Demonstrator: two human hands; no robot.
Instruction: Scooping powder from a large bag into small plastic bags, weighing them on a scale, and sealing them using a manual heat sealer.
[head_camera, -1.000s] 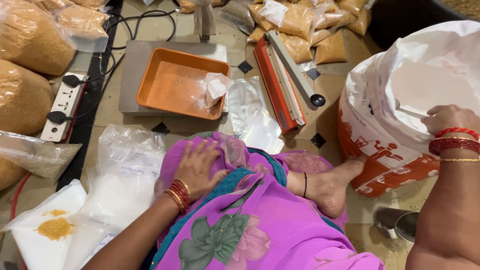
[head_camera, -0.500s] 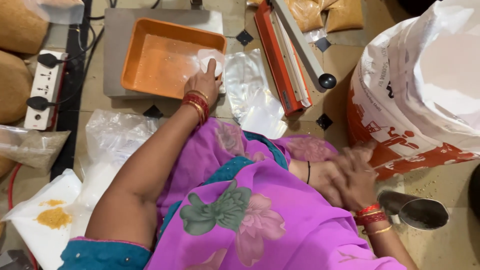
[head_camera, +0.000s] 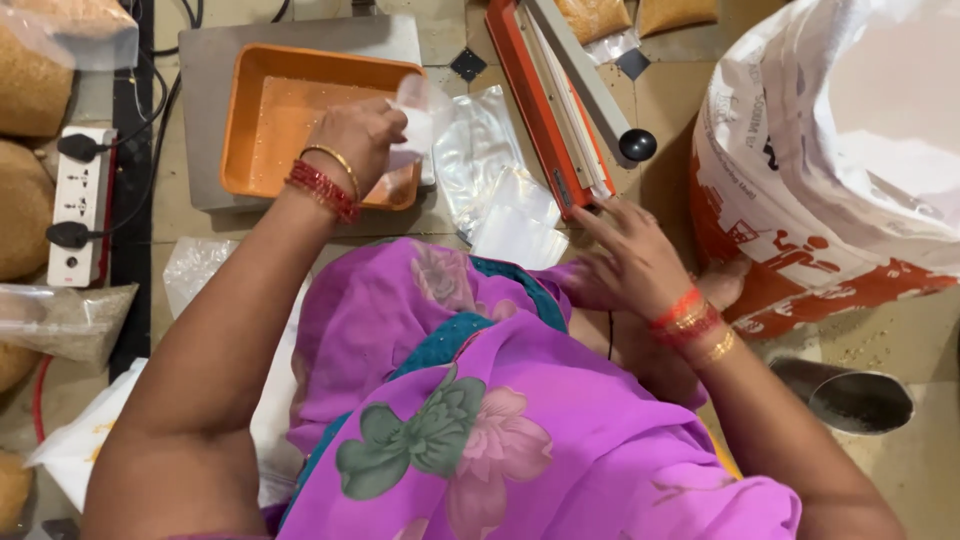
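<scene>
My left hand (head_camera: 362, 138) is over the near right corner of an orange tray (head_camera: 270, 110) that rests on a grey scale platform (head_camera: 205, 90). It grips a small clear plastic bag (head_camera: 418, 120) by one edge. My right hand (head_camera: 628, 258) hovers with fingers spread just below the near end of an orange heat sealer (head_camera: 560, 100), holding nothing. A pile of empty clear bags (head_camera: 485, 175) lies between the two hands. My purple floral garment (head_camera: 480, 400) covers my lap below.
A large white and orange sack (head_camera: 830, 170) stands open at the right. A metal scoop (head_camera: 850, 400) lies on the floor by it. A white power strip (head_camera: 82, 205) and filled grain bags (head_camera: 35, 85) line the left side.
My left hand went from my lap up to the orange tray and took hold of a clear bag. My right hand left the sack and came over in front of the sealer.
</scene>
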